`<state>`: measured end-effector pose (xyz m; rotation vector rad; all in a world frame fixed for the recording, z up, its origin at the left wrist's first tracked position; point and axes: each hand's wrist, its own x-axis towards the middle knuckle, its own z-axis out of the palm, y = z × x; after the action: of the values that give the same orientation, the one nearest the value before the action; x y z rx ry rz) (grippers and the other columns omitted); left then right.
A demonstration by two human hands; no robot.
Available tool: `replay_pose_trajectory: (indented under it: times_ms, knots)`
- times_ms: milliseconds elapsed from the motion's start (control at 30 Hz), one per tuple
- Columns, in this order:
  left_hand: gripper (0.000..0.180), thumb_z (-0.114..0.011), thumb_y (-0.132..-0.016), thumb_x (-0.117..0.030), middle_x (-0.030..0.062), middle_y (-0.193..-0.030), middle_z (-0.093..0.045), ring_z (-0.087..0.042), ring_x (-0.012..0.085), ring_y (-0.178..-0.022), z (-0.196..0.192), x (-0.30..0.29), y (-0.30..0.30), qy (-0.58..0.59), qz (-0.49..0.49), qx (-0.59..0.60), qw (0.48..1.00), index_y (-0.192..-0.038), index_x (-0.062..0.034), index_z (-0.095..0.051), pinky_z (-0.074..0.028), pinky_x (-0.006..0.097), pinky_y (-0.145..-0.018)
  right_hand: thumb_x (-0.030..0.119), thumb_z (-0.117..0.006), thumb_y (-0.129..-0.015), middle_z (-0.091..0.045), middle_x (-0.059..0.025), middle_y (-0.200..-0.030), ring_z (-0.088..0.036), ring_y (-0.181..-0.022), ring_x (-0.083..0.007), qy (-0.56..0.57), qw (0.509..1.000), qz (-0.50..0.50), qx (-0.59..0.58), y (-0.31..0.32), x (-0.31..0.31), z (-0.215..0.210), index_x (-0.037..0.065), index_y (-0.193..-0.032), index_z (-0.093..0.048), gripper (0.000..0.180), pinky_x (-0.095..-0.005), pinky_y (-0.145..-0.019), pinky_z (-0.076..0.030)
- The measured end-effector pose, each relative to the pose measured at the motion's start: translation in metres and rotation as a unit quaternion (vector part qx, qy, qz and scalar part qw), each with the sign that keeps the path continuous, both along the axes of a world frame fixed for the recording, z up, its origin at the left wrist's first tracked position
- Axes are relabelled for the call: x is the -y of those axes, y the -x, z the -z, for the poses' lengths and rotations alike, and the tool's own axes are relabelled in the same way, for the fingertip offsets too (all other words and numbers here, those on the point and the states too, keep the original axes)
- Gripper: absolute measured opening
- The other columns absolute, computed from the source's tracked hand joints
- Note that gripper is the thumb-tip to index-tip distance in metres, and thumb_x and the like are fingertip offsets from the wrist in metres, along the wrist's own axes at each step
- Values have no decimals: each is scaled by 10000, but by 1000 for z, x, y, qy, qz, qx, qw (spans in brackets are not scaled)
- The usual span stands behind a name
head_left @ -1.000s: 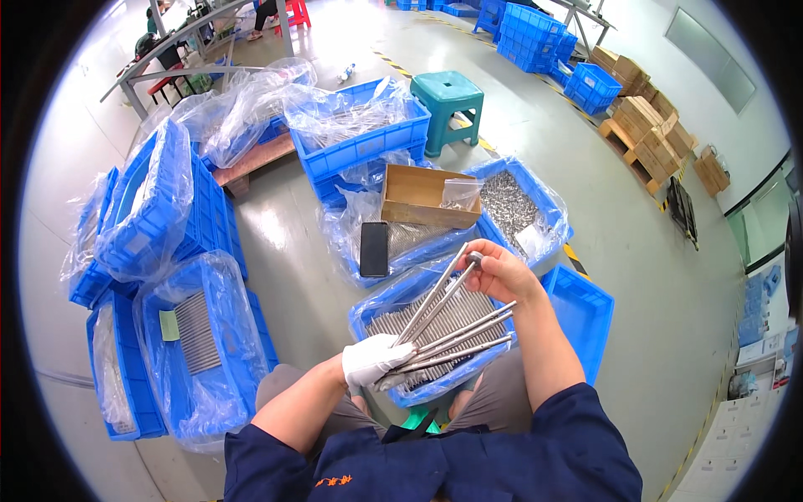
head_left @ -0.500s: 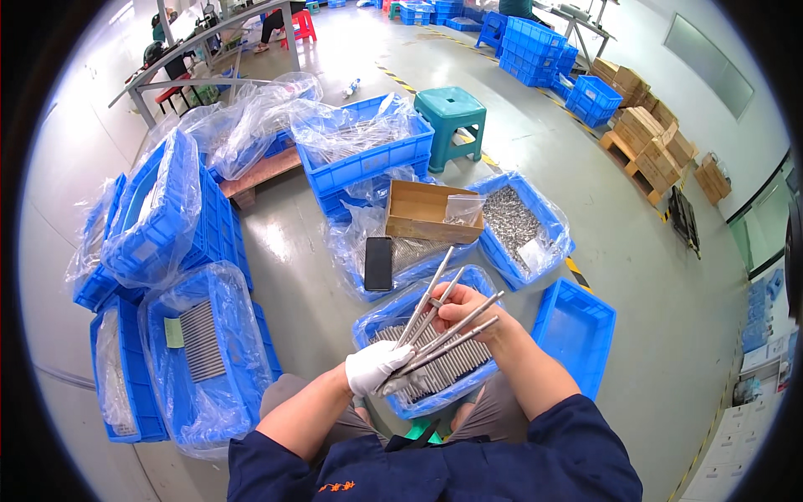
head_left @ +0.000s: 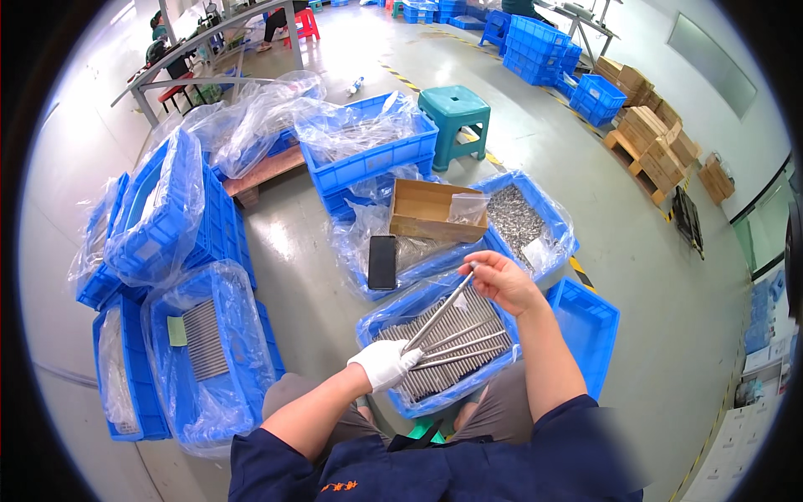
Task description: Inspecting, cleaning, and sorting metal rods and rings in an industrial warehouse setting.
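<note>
Left hand (head_left: 383, 365), in a white glove: fingers are closing round the near ends of a fan of long grey metal rods (head_left: 456, 339), gripping them as a bunch. The rods are spreading away from these fingers, up and to the right.

Right hand (head_left: 502, 280), bare: fingertips are pinching the far tip of one rod (head_left: 442, 311), the steepest of the fan; the remaining fingers are curling loosely. This rod is running straight between the two hands, its lower end sitting in the gloved grip.

Tray (head_left: 393, 318), blue, lined with clear plastic: it is lying directly under both hands and resting on the person's lap. More rods of the same kind are lying side by side in it, beneath the held fan.

Phone (head_left: 383, 262), black, flat: it is lying just beyond the left fingers, on the plastic of the next bin.

Cardboard box (head_left: 428, 210), open: it is sitting beyond the right fingertips, with a small clear bag (head_left: 468, 209) leaning at its right end.

Bin of small metal parts (head_left: 517, 219), blue, plastic-lined: it is standing beyond and to the right of the right fingers.

Empty blue bin (head_left: 585, 322): it is standing on the floor just right of the right forearm.

Bagged blue crates (head_left: 180, 276): they are stacking up well to the left of the left fingers.

Teal stool (head_left: 454, 111): it is standing far beyond both hands.
</note>
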<state>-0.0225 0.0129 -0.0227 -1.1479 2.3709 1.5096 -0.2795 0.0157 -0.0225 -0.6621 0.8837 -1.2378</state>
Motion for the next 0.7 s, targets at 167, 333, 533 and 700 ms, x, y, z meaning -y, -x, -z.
replay_pose_trajectory:
  times_ms: [167, 333, 533, 700]
  knots:
    - [340, -357, -842, -347, 179, -845, -577, -536, 349, -808, -2, 0, 5, 92, 38, 65, 993, -929, -70, -536, -410, 403, -718, 74, -543, -801, -582, -68, -893, -491, -588, -35, -20, 1000, -15, 17, -3, -5, -3, 57, -977, -532, 177, -151, -523, -425]
    - [347, -349, -842, -354, 175, -857, -578, -537, 342, -823, 1, 0, 6, 95, 21, 73, 993, -929, -79, -542, -412, 399, -730, 46, -571, -766, -591, -68, -908, -502, -609, -48, -8, 996, -51, -74, -15, -6, -2, 37, -972, -530, 210, -176, -541, -433]
    - [347, -355, -845, -368, 163, -868, -581, -536, 344, -823, 13, 4, 5, 120, -30, 76, 989, -931, -88, -540, -416, 403, -722, 61, -581, -771, -574, -78, -956, -506, -609, -66, -48, 997, -55, 24, -24, -6, 0, 54, -999, -521, 236, -188, -539, -446]
    - [349, -354, -843, -375, 160, -858, -582, -539, 339, -818, 18, 7, 3, 142, -37, 122, 982, -913, -85, -536, -418, 402, -719, 47, -574, -765, -578, -76, -927, -511, -604, -72, -56, 997, -54, -16, -33, -5, 3, 47, -991, -518, 233, -195, -528, -449]
